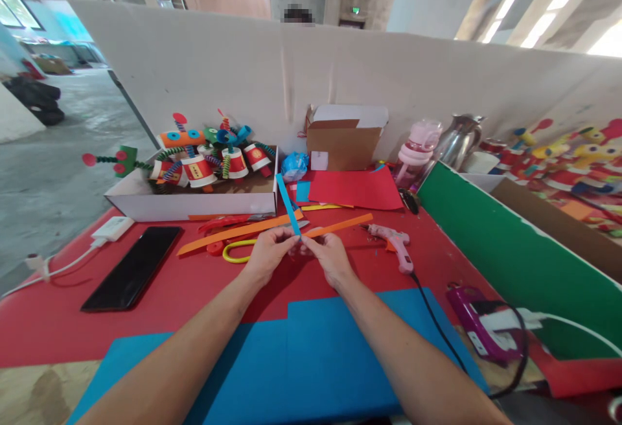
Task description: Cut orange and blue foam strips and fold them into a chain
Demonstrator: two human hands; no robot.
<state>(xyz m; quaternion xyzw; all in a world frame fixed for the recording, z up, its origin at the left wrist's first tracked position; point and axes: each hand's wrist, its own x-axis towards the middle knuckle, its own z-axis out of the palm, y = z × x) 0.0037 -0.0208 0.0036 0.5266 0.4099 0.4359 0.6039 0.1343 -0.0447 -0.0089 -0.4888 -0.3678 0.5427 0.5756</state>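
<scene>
My left hand (272, 250) and my right hand (329, 258) meet over the middle of the red table, fingertips pinched close together. Between them they hold a blue paper strip (287, 205) that points up and away. An orange paper strip (343, 225) runs out to the right from the same spot, its near end hidden by my fingers. Another long orange strip (233, 233) lies to the left of my hands. Yellow-handled scissors (236, 251) rest beside my left hand, partly covered by it. To the right of my right hand lies a pink glue gun (397, 245).
A white box (194, 206) with paper-cup figures (197, 169) stands at the back left, near a black phone (132, 269). Red paper (357, 188) lies behind my hands. A green-sided box (510, 250) and purple power strip (481, 328) are right; blue sheets (311, 360) lie in front.
</scene>
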